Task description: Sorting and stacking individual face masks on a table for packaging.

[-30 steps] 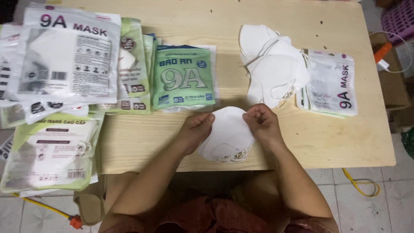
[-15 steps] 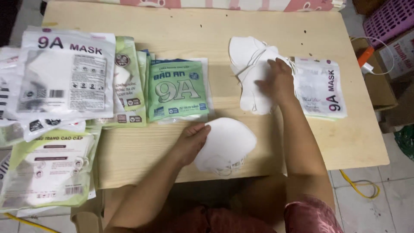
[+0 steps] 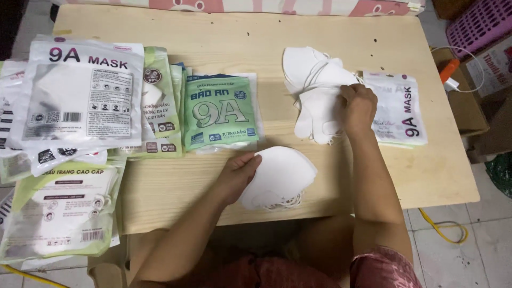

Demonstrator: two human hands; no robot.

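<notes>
Two hands: both are on white masks on a wooden table (image 3: 373,42), seen from above.
Left hand (image 3: 241,173): near the table's near edge, fingers curled over the left rim of a folded mask (image 3: 282,176), thumb beneath, pinching it.
Folded mask: white, lying flat near the near edge, its ear loops bunched at its near side; well apart from the pile farther back.
Right hand (image 3: 356,106): farther back and to the right, fingers bent down and pressing on the right side of a pile of masks (image 3: 314,88); whether it grips one mask or only touches the pile cannot be told.
Pile of masks: loose white masks overlapping each other, loops tangled on top, right of the table's middle.
White pouch (image 3: 402,109): flat packet just right of the pile, touching the right hand's far side, partly under the masks.
Green pouch (image 3: 221,112): flat packet left of the pile, just beyond the left hand, lying on other packets.
Stack of packets (image 3: 80,96): white and pale green pouches overlapping along the left side, some hanging off the table's left edge.
Far right, off the table: a purple basket (image 3: 480,24) and a cardboard box (image 3: 469,112).
</notes>
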